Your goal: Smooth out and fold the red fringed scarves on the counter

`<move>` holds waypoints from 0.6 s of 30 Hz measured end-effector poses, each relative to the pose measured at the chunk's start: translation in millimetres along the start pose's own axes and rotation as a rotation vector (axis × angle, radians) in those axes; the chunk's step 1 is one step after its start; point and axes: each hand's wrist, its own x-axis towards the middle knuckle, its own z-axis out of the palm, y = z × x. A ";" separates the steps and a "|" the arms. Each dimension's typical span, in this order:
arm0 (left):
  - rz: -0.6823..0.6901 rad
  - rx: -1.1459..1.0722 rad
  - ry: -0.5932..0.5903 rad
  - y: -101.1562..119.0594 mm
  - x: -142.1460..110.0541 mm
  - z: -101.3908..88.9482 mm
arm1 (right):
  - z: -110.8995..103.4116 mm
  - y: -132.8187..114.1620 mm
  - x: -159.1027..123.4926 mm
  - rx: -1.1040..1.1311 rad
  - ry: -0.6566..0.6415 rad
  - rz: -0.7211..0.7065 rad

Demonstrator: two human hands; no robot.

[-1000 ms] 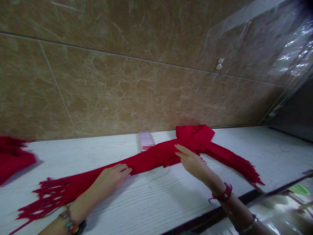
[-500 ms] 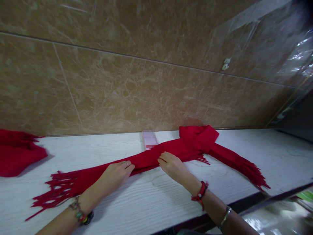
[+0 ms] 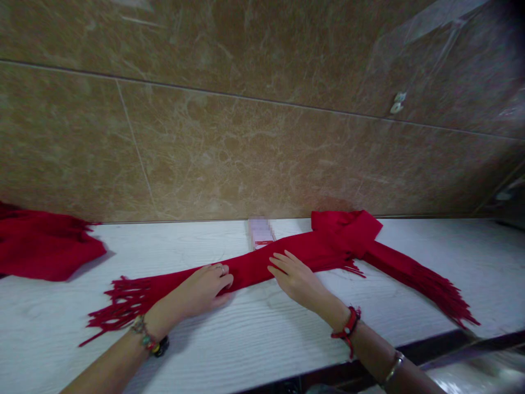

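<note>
Scarf (image 3: 250, 267), red and fringed, lies on the pale tabletop (image 3: 246, 345) just in front of the small packet (image 3: 259, 230), the landmark here. Its long axis runs left to right, the fringed left end slanting toward the person; right of the packet it folds over itself, and a second fringed tail angles nearward. Both hands reach it from the near side, across that axis. The left hand (image 3: 200, 293) rests on the stretch left of the packet, fingers bent together; whether they pinch cloth I cannot tell. The right hand (image 3: 301, 284), nearer the packet, has its fingers extended, slightly apart, over the cloth just right and nearward of it, gripping nothing visible. Another red cloth (image 3: 49, 246) lies well left of the packet. The packet's print is pixelated; no brand or writing is readable.
</note>
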 end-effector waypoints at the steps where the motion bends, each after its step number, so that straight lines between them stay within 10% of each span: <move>1: -0.010 -0.020 0.017 -1.1 0.5 1.9 | -0.8 2.2 -0.8 0.003 -0.014 0.025; 10: -0.017 -0.127 -0.116 -16.4 1.4 31.0 | -28.2 58.1 -49.8 0.011 -0.333 0.314; 18: -0.078 -0.096 -0.059 -15.6 -2.4 34.1 | -33.1 96.5 -79.2 -0.204 -0.257 0.587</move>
